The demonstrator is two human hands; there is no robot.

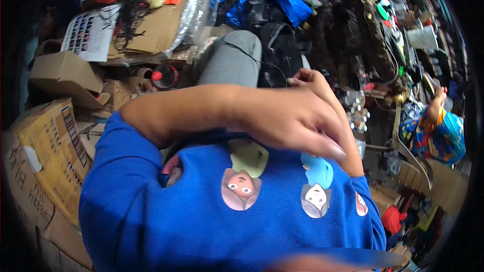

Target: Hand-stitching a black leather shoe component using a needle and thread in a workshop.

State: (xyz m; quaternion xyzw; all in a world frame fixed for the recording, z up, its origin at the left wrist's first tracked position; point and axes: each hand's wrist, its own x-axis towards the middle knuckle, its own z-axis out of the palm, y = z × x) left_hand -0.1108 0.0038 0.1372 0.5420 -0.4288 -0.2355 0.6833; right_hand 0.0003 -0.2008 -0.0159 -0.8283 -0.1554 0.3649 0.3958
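Observation:
My left arm crosses my body, and my left hand (297, 118) lies over my right forearm, blurred by motion. Its thumb points to the lower right; the other fingers are smeared and partly hidden, so their grip is unclear. Beyond it, my right hand (313, 79) is raised with its fingers curled and fingertips together. A thin black cord (252, 59) loops across the grey trouser leg (234, 63) and ends at those fingertips, seemingly pinched there. A black bag (280, 50) sits just past the right hand.
At left are cardboard boxes (60, 73), a white plastic basket (91, 31) and a red-capped bottle (164, 76). Blue plastic (282, 0) lies ahead. Clutter and several clear bottles (355, 106) fill the right, where another person in bright patterned clothing (441, 133) sits.

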